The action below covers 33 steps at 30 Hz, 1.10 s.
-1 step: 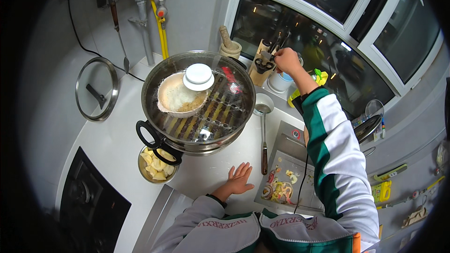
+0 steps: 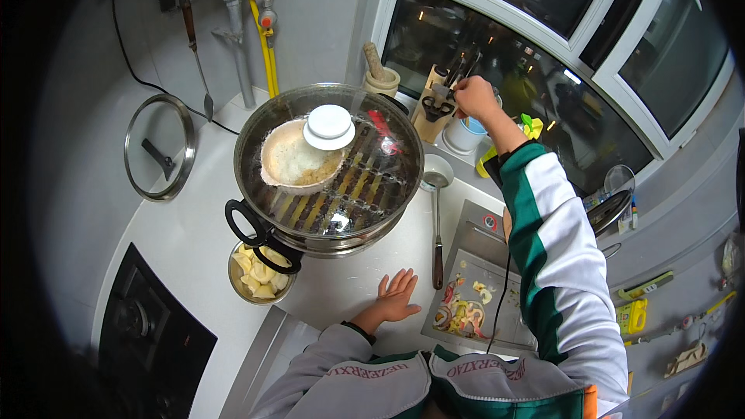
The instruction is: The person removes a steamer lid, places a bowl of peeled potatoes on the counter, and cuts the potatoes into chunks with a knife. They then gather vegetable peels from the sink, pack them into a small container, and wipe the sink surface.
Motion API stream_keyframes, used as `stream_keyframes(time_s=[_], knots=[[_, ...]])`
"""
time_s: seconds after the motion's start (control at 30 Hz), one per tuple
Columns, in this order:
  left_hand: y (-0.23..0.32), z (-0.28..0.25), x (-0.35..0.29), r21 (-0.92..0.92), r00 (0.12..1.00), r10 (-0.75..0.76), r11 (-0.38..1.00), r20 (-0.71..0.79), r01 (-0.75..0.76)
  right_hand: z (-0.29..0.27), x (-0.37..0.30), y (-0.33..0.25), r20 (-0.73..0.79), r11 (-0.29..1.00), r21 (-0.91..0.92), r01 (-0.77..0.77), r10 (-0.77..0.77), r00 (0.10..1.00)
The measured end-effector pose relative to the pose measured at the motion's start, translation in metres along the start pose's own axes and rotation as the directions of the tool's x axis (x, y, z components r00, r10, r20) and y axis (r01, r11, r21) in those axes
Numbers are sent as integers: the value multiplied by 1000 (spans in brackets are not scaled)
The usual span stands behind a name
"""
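My left hand lies flat on the white counter, fingers spread and holding nothing, in front of a large steamer pot. My right hand reaches far forward to the wooden knife block by the window. Its fingers are closed at a small greyish piece above the block; what this is I cannot make out. Black-handled scissors sit in the block just below. Under the pot's glass lid, with its white knob, show a bowl of rice and a slatted rack.
A bowl of pale peeled chunks stands under the pot's black handle. A ladle lies between pot and sink, which holds peelings. A stone mortar and white tub flank the block. A cooktop is at left.
My right hand has shifted very slightly upward beside the knife block. My left hand and the pot are unmoved.
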State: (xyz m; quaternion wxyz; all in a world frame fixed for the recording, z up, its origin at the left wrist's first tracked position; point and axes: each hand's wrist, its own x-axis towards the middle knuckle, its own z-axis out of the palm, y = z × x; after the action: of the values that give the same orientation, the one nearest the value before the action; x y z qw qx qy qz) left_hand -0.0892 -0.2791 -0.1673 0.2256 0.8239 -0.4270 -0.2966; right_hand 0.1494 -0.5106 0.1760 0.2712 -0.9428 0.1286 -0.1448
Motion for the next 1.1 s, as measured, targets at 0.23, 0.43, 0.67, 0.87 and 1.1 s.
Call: stream_keyframes(time_s=[0.23,0.43,0.67,0.87,1.1], knots=[[1,-3,-2,-10,1000,12,1000,-4,-12,-18,40,-22,28,939,338,-60,54,998],[2,-1,-3,5,999,12,1000,-41,-12,11,57,-13,-113,904,424,51,-3,994],[-1,9,2,30,996,3,1000,-85,-1,42,26,11,-371,817,3,576,-535,759],[0,7,0,2,996,9,1000,-91,-9,93,-130,115,-156,904,38,426,-416,896],[9,-1,1,71,999,-33,997,-12,33,146,-291,202,375,983,-12,-183,174,910]])
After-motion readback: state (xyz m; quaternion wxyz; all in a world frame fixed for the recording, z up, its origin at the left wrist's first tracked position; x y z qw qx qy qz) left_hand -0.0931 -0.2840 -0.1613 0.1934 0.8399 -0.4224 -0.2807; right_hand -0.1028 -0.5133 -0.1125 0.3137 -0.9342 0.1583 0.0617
